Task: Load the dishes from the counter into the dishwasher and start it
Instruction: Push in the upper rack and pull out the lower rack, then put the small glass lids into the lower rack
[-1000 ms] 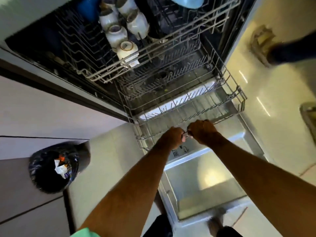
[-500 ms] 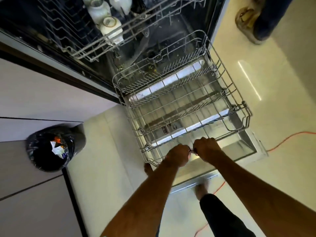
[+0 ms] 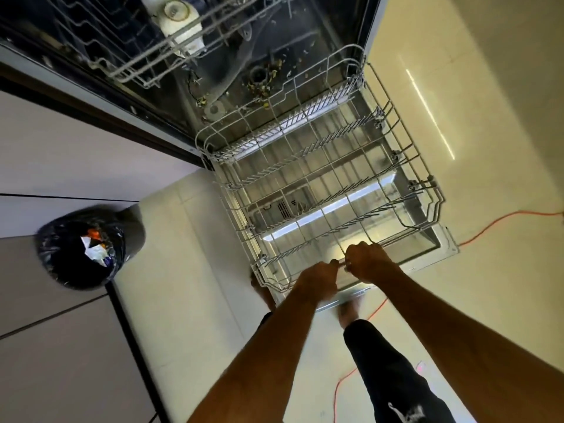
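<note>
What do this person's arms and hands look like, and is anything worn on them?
Both forearms are bare up to the frame edge; no sleeve shows. The left hand and right hand have no gloves, and no watch or bracelet shows at either wrist. Rings cannot be told. Below, dark trousers carry a white marking.

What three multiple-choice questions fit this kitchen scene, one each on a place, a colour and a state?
1. Where is the bin bag? A in a cupboard; B left of the dishwasher; C on the counter.
2. What colour is the cable? A blue; B green; C orange.
3. The lower rack is: A pulled out, empty; B pushed in; C full of plates.
Answers: B, it sits near the picture's left edge; C, it shows plainly orange; A, the left hand and right hand grip its front rail, with no dishes inside.
</note>
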Demonstrator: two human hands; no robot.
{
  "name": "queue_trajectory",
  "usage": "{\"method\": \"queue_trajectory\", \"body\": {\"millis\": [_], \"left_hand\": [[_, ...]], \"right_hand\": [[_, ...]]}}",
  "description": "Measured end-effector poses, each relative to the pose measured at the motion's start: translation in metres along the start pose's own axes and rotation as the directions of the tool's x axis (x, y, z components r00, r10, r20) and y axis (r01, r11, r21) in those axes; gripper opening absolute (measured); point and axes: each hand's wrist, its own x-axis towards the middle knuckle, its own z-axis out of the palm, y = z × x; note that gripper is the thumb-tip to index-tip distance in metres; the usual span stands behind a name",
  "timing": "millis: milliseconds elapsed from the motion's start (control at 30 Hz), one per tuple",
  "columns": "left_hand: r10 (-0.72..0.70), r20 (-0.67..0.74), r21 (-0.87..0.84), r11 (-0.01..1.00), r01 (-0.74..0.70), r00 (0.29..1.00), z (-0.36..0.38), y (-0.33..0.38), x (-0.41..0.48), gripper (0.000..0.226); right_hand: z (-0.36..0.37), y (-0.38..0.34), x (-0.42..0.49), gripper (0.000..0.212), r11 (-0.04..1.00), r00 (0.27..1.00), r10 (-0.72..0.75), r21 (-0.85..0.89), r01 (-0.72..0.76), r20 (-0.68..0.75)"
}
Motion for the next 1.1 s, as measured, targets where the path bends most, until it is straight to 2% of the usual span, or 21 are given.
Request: {"method": "queue_trajectory", "body": {"millis": [100, 200, 300, 433, 533, 600, 667, 767, 900, 967, 1100], "left_hand": [[0.022, -0.082, -0.035, 0.999, -0.025, 0.996, -0.010, 0.000, -0.016, 0.050], [-0.028, -0.184, -0.082, 0.997, 0.013, 0.982, -0.034, 0.001, -0.046, 0.051], [-0.120, -0.221, -0.206, 0.976, 0.074, 0.968, -0.082, 0.006, -0.102, 0.045], [-0.114, -0.311, -0.251, 0.967, 0.034, 0.943, -0.141, 0.009, -0.197, 0.037], [-0.123, -0.451, -0.237, 0.971, 0.014, 0.884, -0.169, 0.002, -0.266, 0.022], [-0.149, -0.433, -0.253, 0.967, 0.039, 0.889, -0.192, -0.014, -0.304, 0.033], [-0.171, -0.473, -0.227, 0.972, 0.068, 0.864, -0.218, -0.032, -0.345, 0.043], [-0.147, -0.592, -0.228, 0.974, 0.010, 0.792, -0.269, -0.045, -0.427, 0.035], [-0.220, -0.713, -0.340, 0.939, -0.054, 0.666, -0.313, -0.106, -0.506, 0.032], [-0.257, -0.730, -0.391, 0.917, -0.080, 0.633, -0.326, -0.145, -0.546, 0.032], [-0.257, -0.783, -0.380, 0.919, -0.109, 0.566, -0.342, -0.216, -0.616, 0.025]], "right_hand": [[-0.007, 0.001, -0.011, 0.034, 0.998, 0.998, -0.048, 0.035, 0.049, -0.034], [-0.029, -0.010, -0.039, 0.041, 0.988, 0.985, -0.081, 0.118, 0.100, -0.154], [-0.073, -0.033, -0.088, 0.039, 0.966, 0.972, -0.053, 0.237, 0.108, -0.227], [-0.129, -0.072, -0.153, 0.028, 0.930, 0.952, -0.041, 0.336, 0.146, -0.302], [-0.166, -0.128, -0.200, 0.024, 0.933, 0.931, -0.074, 0.306, 0.191, -0.357], [-0.190, -0.179, -0.232, 0.022, 0.942, 0.924, -0.171, 0.219, 0.256, -0.343], [-0.210, -0.230, -0.261, 0.022, 0.930, 0.910, -0.246, 0.183, 0.318, -0.333], [-0.237, -0.303, -0.288, 0.022, 0.875, 0.840, -0.330, 0.196, 0.444, -0.430], [-0.281, -0.417, -0.326, 0.014, 0.805, 0.747, -0.384, 0.201, 0.559, -0.543], [-0.292, -0.474, -0.341, 0.014, 0.785, 0.708, -0.386, 0.193, 0.589, -0.591], [-0.299, -0.566, -0.353, 0.019, 0.716, 0.669, -0.416, 0.231, 0.658, -0.616]]}}
